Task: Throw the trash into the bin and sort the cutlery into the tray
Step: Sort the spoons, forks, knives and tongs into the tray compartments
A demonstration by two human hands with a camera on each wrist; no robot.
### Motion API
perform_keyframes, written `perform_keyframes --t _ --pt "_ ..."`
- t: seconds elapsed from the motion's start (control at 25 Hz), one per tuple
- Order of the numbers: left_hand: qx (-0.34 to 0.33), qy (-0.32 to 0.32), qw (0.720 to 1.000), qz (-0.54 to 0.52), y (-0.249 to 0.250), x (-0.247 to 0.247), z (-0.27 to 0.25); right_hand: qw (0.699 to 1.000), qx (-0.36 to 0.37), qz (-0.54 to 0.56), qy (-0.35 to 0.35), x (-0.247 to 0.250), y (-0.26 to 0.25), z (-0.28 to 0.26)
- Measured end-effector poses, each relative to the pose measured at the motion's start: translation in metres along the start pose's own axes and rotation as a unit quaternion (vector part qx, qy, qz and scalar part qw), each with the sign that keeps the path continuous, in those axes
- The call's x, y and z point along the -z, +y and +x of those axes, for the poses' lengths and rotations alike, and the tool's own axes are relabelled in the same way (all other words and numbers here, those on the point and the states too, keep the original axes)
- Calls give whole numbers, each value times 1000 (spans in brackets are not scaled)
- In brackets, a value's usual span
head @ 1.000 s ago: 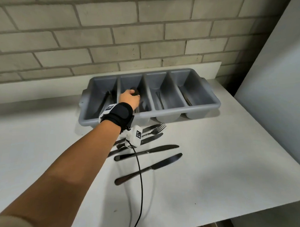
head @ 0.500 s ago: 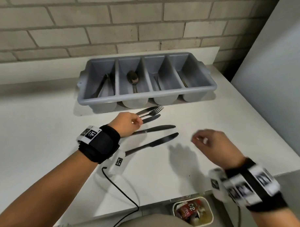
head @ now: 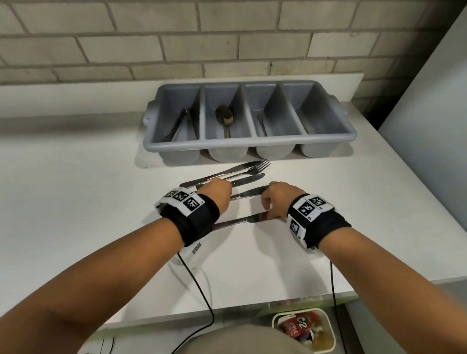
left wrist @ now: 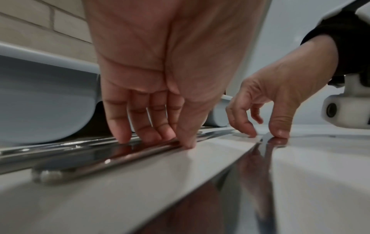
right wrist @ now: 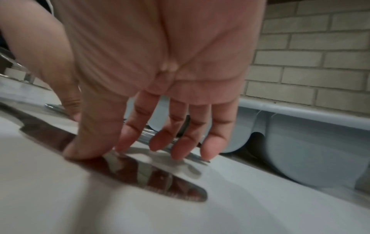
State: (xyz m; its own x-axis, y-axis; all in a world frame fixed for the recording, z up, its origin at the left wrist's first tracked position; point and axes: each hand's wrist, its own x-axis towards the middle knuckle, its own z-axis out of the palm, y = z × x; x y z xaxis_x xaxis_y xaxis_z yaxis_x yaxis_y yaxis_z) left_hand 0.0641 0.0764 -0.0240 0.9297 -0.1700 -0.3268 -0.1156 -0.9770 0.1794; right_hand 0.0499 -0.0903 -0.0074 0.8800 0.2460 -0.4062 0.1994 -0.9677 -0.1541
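Note:
Three knives and a fork lie on the white table in front of the grey four-slot tray. My left hand pinches the handle of the middle knife between thumb and fingertips; that knife still lies flat. My right hand is spread. Its thumb presses on the blade of the near knife, and its fingers hover by the middle knife's blade tip. A spoon lies in the tray's second slot. Other cutlery shows in the other slots.
A white bin with trash in it stands on the floor below the table's front edge. Brick wall runs behind the tray. A grey panel closes off the right side. Wrist cables trail over the table's front edge.
My left hand left the spoon in the tray's second slot and came back to the knives. My right hand came into view and dropped onto the near knife's blade.

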Motion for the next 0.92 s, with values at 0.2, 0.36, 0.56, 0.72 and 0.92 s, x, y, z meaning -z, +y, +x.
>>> perform_keyframes --t 0.2,0.36,0.56,0.72,0.92 --pt "-6 -41 999 23 -2 -3 3 999 -30 -16 -32 -1 -1 -2" --pt "-41 -71 995 57 -3 6 -5 999 -13 26 -34 -1 5 -6" --pt "-61 -77 990 -99 -6 15 -13 995 9 76 68 18 14 -3" --pt "-92 -59 952 -286 -5 4 -14 996 5 47 77 43 15 -1" --pt "-132 -10 947 -294 7 3 -12 945 6 72 318 53 11 -5"
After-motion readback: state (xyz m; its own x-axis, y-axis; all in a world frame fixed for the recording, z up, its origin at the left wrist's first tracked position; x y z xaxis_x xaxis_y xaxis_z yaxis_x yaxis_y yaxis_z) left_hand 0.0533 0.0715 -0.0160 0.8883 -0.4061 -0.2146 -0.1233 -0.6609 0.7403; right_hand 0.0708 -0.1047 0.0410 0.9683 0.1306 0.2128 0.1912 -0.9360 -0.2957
